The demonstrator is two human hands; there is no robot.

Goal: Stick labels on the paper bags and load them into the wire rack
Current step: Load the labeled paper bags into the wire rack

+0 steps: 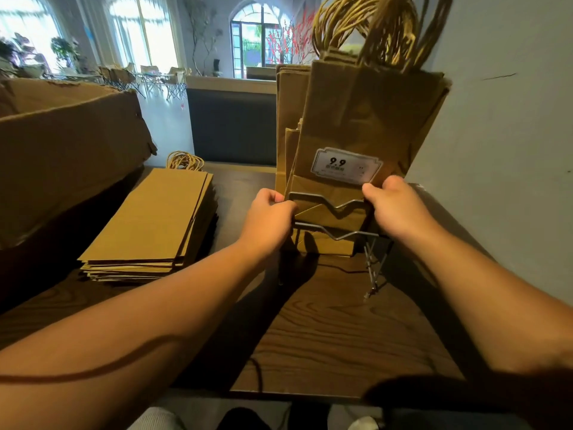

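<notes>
Left hand point(269, 218) and right hand point(393, 206) pinch the lower edges of the labelled brown paper bag point(366, 119), evidently squaring it upright inside the grey wire rack point(325, 203) against bags behind.

- Brown paper bags point(366, 119) stand upright in the wire rack point(328, 209), twine handles up; the front one bears a white label point(345, 165) reading 9.9.
- A flat stack of unlabelled bags point(155, 225) lies on my tabletop point(325, 330), left of the rack.
</notes>
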